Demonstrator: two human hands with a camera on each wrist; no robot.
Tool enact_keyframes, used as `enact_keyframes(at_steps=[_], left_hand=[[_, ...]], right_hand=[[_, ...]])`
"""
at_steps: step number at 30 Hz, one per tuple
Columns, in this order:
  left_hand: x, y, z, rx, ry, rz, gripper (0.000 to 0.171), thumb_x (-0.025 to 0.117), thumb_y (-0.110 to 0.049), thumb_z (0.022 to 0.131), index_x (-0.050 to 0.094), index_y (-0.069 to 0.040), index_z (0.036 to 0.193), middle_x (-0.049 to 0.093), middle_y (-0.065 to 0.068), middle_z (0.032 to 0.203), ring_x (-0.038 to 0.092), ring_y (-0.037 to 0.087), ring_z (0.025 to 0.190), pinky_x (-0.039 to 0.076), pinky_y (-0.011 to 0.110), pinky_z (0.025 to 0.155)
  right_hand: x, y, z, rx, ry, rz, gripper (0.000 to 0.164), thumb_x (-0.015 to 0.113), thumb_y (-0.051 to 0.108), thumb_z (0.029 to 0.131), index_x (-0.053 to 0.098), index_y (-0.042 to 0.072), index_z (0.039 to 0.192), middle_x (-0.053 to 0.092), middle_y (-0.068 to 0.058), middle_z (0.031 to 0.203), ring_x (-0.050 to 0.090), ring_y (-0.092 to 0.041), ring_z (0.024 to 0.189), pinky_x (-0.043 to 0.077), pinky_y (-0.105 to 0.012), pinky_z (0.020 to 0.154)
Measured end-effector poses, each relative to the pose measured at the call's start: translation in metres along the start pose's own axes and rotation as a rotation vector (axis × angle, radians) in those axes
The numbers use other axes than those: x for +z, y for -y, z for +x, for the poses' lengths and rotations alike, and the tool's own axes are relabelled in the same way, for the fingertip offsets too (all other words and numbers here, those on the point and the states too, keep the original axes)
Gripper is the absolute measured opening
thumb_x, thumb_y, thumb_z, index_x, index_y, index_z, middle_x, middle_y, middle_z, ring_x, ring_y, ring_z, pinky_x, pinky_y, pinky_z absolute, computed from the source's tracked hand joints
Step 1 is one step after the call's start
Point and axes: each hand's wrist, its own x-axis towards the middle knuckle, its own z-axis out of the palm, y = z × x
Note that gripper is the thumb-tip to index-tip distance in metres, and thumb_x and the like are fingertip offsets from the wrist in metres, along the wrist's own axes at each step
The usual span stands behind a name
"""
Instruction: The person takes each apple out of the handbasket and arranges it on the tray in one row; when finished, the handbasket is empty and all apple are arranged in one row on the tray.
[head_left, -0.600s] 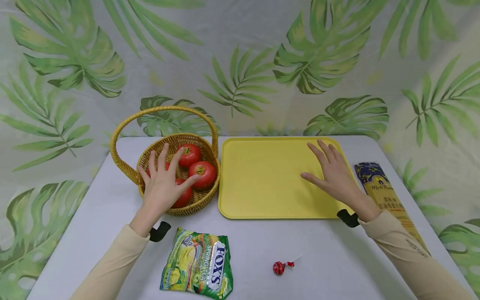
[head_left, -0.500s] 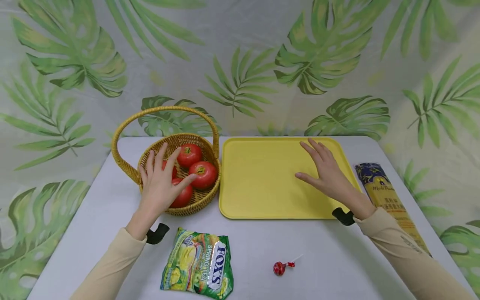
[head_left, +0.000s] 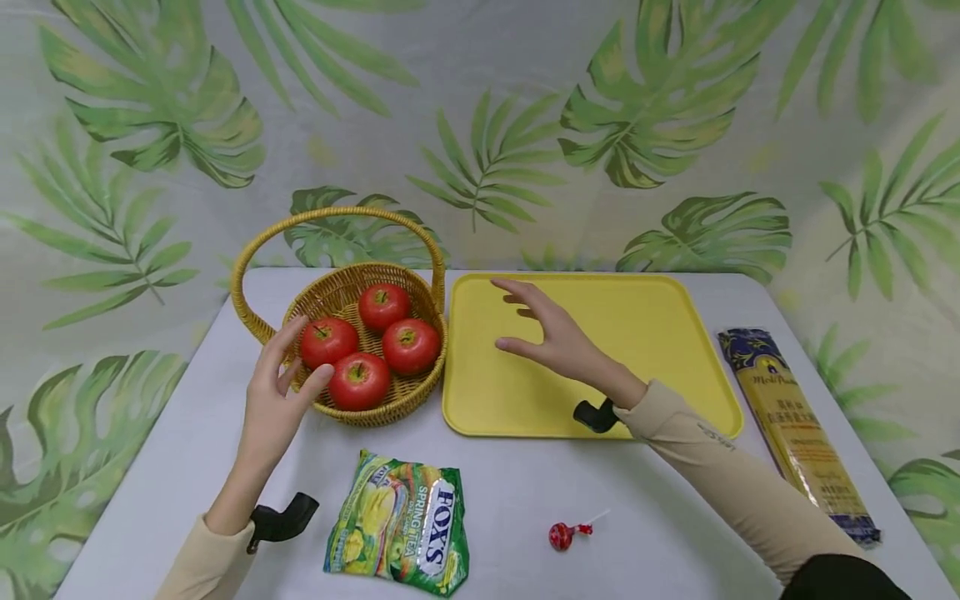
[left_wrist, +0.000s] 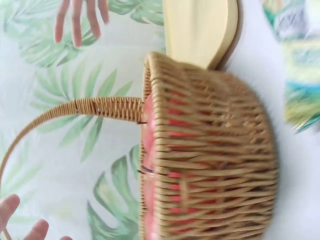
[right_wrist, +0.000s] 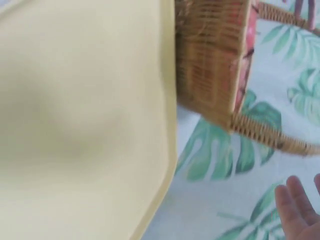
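Observation:
A wicker basket (head_left: 405, 410) with a tall arched handle stands at the back left of the table, holding several red tomatoes (head_left: 360, 382). My left hand (head_left: 273, 408) hovers at the basket's near left rim, its thumb and fingers spread and holding nothing. Over the left half of the yellow tray (head_left: 637, 333), my right hand (head_left: 558, 337) points toward the basket with fingers extended and nothing in them. The left wrist view shows the basket's woven side (left_wrist: 215, 150) close up. In the right wrist view, the tray (right_wrist: 90, 110) fills the left side.
A green FOX'S candy bag (head_left: 401, 525) lies at the front, below the basket. To its right is a red-wrapped lollipop (head_left: 561, 536). A long blue and yellow pasta packet (head_left: 795, 425) lies along the table's right side. A leaf-patterned cloth (head_left: 517, 192) hangs behind.
My right hand has moved left across the tray toward the basket. My left hand has drawn back to the basket's left edge, uncovering the tomatoes.

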Motion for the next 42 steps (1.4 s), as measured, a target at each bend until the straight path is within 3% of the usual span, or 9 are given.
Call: enact_keyframes(at_steps=[4, 10, 13, 16, 19, 21, 29, 36, 42], left_hand=[[-0.008, 0.007, -0.014, -0.107, -0.045, -0.150, 0.058, 0.061, -0.002, 0.093, 0.040, -0.012, 0.145, 0.036, 0.002, 0.146, 0.030, 0.025, 0.135, 0.037, 0.020, 0.102], [-0.015, 0.026, -0.029, -0.244, -0.112, -0.237, 0.053, 0.059, -0.008, 0.095, 0.040, -0.008, 0.145, 0.036, 0.008, 0.147, 0.032, 0.027, 0.134, 0.040, 0.012, 0.092], [-0.017, 0.036, -0.033, -0.334, -0.087, -0.289, 0.055, 0.057, -0.012, 0.097, 0.035, -0.010, 0.148, 0.028, 0.008, 0.151, 0.027, 0.030, 0.136, 0.039, 0.014, 0.096], [-0.017, 0.045, -0.034, -0.417, -0.011, -0.355, 0.061, 0.054, -0.015, 0.099, 0.025, -0.016, 0.152, 0.014, 0.007, 0.157, 0.021, 0.033, 0.139, 0.032, 0.029, 0.107], [-0.013, 0.055, -0.033, -0.471, 0.067, -0.413, 0.066, 0.052, -0.016, 0.100, 0.016, -0.020, 0.154, -0.001, 0.007, 0.159, 0.018, 0.035, 0.139, 0.026, 0.044, 0.109], [-0.011, 0.059, -0.031, -0.483, 0.097, -0.430, 0.068, 0.053, -0.015, 0.099, 0.015, -0.022, 0.155, -0.006, 0.006, 0.159, 0.019, 0.036, 0.139, 0.026, 0.046, 0.108], [-0.005, 0.070, -0.024, -0.492, 0.121, -0.461, 0.071, 0.056, -0.006, 0.096, 0.018, -0.023, 0.154, -0.009, 0.001, 0.158, 0.020, 0.036, 0.136, 0.045, 0.017, 0.090], [-0.003, 0.074, -0.023, -0.496, 0.132, -0.420, 0.072, 0.057, -0.008, 0.096, 0.017, -0.025, 0.154, -0.007, 0.003, 0.158, 0.018, 0.037, 0.135, 0.045, 0.013, 0.086], [-0.002, 0.074, -0.023, -0.492, 0.143, -0.418, 0.071, 0.056, -0.008, 0.097, 0.016, -0.024, 0.154, -0.006, 0.001, 0.158, 0.017, 0.037, 0.136, 0.045, 0.013, 0.086]], right_hand=[[0.025, 0.005, 0.025, 0.000, 0.093, 0.114, 0.069, 0.068, 0.012, 0.090, 0.033, 0.014, 0.149, 0.035, -0.003, 0.149, 0.041, -0.028, 0.128, 0.036, -0.043, 0.104], [0.055, 0.005, 0.057, -0.016, 0.272, 0.171, 0.070, 0.069, 0.014, 0.088, 0.034, 0.014, 0.148, 0.038, -0.003, 0.147, 0.039, -0.028, 0.129, 0.033, -0.050, 0.105], [0.063, 0.003, 0.071, -0.025, 0.363, 0.138, 0.069, 0.070, 0.018, 0.087, 0.036, 0.012, 0.147, 0.036, -0.005, 0.148, 0.034, -0.025, 0.132, 0.030, -0.049, 0.107], [0.068, 0.000, 0.084, -0.013, 0.452, 0.121, 0.066, 0.070, 0.016, 0.087, 0.040, 0.011, 0.145, 0.035, -0.006, 0.147, 0.032, -0.024, 0.133, 0.030, -0.044, 0.108], [0.073, -0.002, 0.097, 0.017, 0.532, 0.116, 0.064, 0.069, 0.008, 0.085, 0.043, 0.012, 0.143, 0.037, -0.005, 0.146, 0.032, -0.023, 0.133, 0.032, -0.040, 0.107], [0.077, -0.003, 0.104, 0.043, 0.566, 0.113, 0.064, 0.068, 0.004, 0.083, 0.045, 0.012, 0.142, 0.038, -0.005, 0.145, 0.033, -0.022, 0.132, 0.033, -0.037, 0.105], [0.088, -0.003, 0.123, 0.115, 0.658, -0.001, 0.064, 0.066, -0.005, 0.079, 0.049, 0.011, 0.139, 0.037, -0.006, 0.145, 0.033, -0.018, 0.130, 0.034, -0.032, 0.103], [0.096, -0.001, 0.129, 0.163, 0.701, -0.160, 0.059, 0.065, -0.006, 0.079, 0.052, 0.011, 0.134, 0.033, -0.008, 0.143, 0.033, -0.023, 0.128, 0.039, -0.030, 0.095], [0.103, 0.001, 0.127, 0.180, 0.697, -0.315, 0.055, 0.066, -0.004, 0.080, 0.055, 0.017, 0.130, 0.031, -0.006, 0.140, 0.034, -0.033, 0.121, 0.042, -0.032, 0.090]])
